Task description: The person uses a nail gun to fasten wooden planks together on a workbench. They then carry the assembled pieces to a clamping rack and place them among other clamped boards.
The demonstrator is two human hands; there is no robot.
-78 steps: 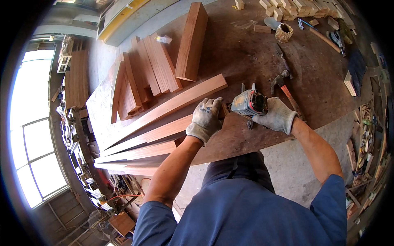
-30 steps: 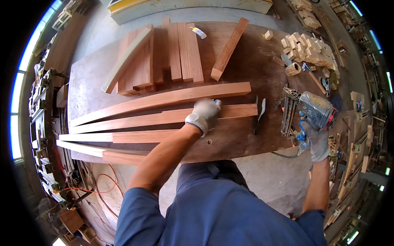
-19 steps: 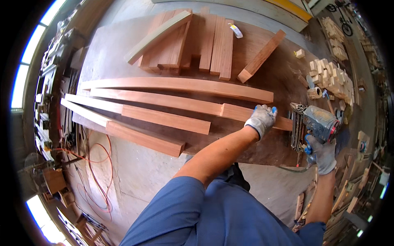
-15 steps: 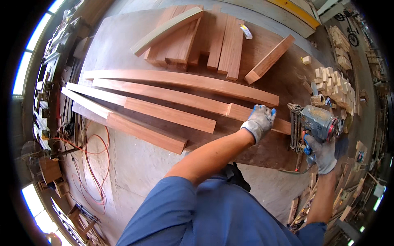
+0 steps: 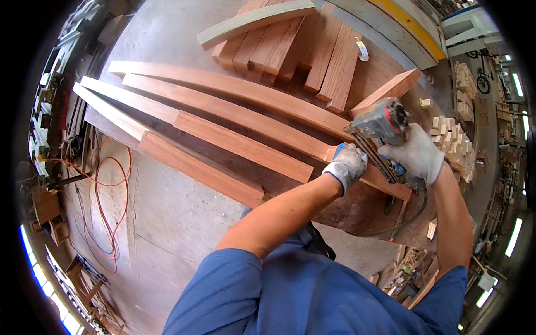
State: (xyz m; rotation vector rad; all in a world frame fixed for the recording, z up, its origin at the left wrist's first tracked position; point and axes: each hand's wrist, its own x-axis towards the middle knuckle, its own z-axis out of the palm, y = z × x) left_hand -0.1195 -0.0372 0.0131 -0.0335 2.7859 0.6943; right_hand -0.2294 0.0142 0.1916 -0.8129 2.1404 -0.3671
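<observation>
My left hand (image 5: 347, 163), in a grey and blue work glove, is closed over a long curved reddish wooden beam (image 5: 240, 121) near its right end, beside the joint where a shorter block is lapped onto it. My right hand (image 5: 420, 155), gloved too, grips a grey nail gun (image 5: 379, 124) by its handle. The tool is tilted, with its dark magazine slanting across the beam's right end just right of my left hand. Whether its nose touches the wood, I cannot tell. Another curved beam (image 5: 223, 89) lies just beyond; two jointed pieces (image 5: 245, 148) (image 5: 195, 167) lie nearer me.
A stack of reddish boards (image 5: 273, 50) with a pale curved piece (image 5: 257, 21) on top occupies the table's far side. One loose board (image 5: 388, 92) lies behind the nail gun. Small pale blocks (image 5: 452, 142) are piled at right. A dark air hose (image 5: 422, 206) trails below the tool; orange hoses (image 5: 114, 212) lie at left.
My right hand has brought the nail gun up and left, over the beam's right end. My left hand has shifted slightly down and left, closing at the joint. The view has turned somewhat.
</observation>
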